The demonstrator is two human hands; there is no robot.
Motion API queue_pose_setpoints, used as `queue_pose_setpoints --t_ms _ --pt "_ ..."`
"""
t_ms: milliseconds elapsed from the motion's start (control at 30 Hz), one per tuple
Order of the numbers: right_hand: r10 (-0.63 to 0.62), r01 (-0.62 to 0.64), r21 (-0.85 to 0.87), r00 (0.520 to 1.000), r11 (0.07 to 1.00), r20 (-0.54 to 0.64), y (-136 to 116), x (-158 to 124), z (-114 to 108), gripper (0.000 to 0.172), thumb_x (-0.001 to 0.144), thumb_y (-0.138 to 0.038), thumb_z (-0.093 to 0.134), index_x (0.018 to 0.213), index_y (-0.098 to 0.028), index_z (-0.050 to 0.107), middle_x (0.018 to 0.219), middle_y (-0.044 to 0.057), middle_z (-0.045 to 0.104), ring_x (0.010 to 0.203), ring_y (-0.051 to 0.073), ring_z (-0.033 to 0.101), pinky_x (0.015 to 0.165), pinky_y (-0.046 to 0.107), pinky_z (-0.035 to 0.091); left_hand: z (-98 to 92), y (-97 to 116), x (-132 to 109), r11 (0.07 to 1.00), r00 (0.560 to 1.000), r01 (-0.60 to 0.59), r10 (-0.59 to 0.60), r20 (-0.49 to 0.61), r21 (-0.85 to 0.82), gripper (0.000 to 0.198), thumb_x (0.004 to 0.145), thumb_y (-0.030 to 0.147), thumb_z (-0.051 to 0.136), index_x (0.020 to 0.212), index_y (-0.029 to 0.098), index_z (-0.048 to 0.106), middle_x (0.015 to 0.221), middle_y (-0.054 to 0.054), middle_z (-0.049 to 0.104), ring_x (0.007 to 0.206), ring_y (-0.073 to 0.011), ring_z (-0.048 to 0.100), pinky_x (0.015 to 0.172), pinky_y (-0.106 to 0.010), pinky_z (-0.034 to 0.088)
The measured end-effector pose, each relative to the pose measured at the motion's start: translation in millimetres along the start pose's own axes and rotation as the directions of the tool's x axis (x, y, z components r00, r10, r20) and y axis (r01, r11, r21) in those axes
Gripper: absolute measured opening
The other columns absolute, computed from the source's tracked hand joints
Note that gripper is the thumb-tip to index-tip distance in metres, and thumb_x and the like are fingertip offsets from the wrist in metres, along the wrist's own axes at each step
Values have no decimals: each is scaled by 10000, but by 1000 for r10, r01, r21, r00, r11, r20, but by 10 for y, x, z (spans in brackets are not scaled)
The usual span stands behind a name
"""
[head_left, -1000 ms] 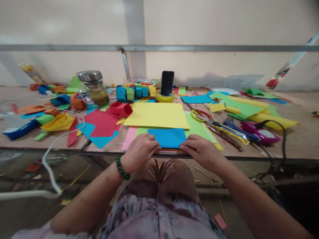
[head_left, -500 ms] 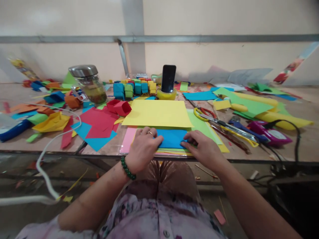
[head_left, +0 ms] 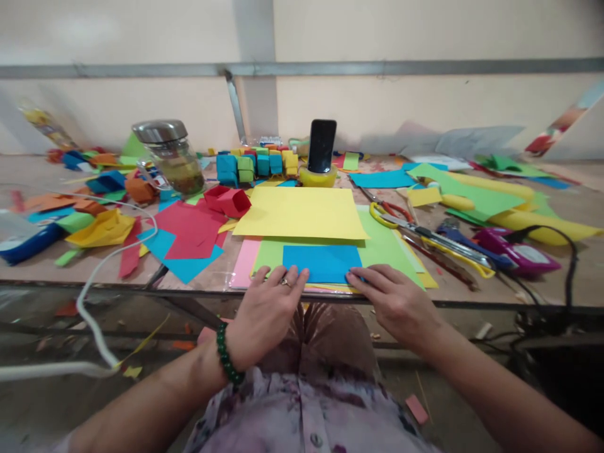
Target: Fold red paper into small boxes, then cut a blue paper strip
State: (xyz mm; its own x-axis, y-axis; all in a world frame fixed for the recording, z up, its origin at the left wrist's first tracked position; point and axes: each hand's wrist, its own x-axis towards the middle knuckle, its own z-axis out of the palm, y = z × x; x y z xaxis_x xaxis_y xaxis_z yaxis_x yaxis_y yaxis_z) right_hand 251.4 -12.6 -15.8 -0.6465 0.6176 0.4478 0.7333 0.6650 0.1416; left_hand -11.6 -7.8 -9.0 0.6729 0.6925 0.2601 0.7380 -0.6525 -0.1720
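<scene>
A blue piece of paper [head_left: 321,261], folded or cut into a rectangle, lies at the table's near edge on a light green sheet [head_left: 387,248]. My left hand [head_left: 271,305] rests with fingers stretched over its near left corner, the fingertips touching the paper. At the near right corner, the extended fingertips of my right hand [head_left: 396,302] press on the blue paper. Both thumbs are mostly out of sight. Just beyond lies a yellow sheet [head_left: 302,212]. Pink paper [head_left: 243,261] shows from under the stack on the left.
Right of the stack lie scissors [head_left: 391,217], a box cutter [head_left: 455,251] and a purple device [head_left: 514,251]. A phone [head_left: 321,146] stands behind, beside folded paper cubes [head_left: 257,165]. Left are a glass jar [head_left: 174,167], red paper [head_left: 189,229] and a white cable [head_left: 94,277].
My left hand has drawn back toward me and left, uncovering the blue paper's left part. The fingers of my right hand have straightened from a pinch and lie flatter.
</scene>
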Motion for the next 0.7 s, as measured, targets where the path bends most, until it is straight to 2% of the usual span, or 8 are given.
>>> queue_pose_setpoints --t_ms 133,233,300,400,533,700 --pt "118 -108 142 991 984 -68 -20 -127 21 497 850 -14 411 1256 -197 631 1203 98 681 1064 238 582 889 418 549 -24 -70 -113 999 998 4 -7 -56 -52 441 887 147 508 1328 147 519 1330 -93 566 1119 -267 489 953 -447 343" --pt "200 -178 236 977 955 -71 -54 -50 -6 365 880 -89 480 1144 -224 693 1101 81 719 994 236 603 854 419 562 -83 -36 -19 997 997 42 -46 -65 -68 326 931 269 500 1197 116 610 1170 -128 616 1053 -285 499 877 -436 390" --pt "244 -227 256 969 940 -39 -46 42 -40 229 895 -172 543 1022 -210 730 995 92 727 922 238 610 801 412 564 -126 -34 100 996 999 33 -33 -4 -78 263 962 280 463 1001 129 674 969 -112 638 930 -266 519 788 -405 413" --pt "270 -272 275 962 922 46 15 162 -88 138 891 -232 602 889 -192 734 881 88 701 862 227 611 754 377 553 -185 -91 252 994 997 13 -4 77 -110 275 958 241 483 783 148 674 832 -92 612 853 -238 511 740 -366 414" --pt "243 -275 288 959 917 143 82 227 -118 89 875 -216 634 854 -195 718 860 62 672 869 213 604 768 344 529 -227 -190 296 986 993 -50 66 97 -158 277 954 270 506 795 139 691 832 -98 617 851 -229 504 753 -352 411" --pt "249 -274 255 960 927 127 63 218 -104 197 935 -231 538 840 -175 701 823 73 638 846 217 579 754 341 495 -161 -278 278 958 995 -60 79 56 -280 263 948 211 504 777 146 693 789 -74 618 804 -199 507 733 -316 396"
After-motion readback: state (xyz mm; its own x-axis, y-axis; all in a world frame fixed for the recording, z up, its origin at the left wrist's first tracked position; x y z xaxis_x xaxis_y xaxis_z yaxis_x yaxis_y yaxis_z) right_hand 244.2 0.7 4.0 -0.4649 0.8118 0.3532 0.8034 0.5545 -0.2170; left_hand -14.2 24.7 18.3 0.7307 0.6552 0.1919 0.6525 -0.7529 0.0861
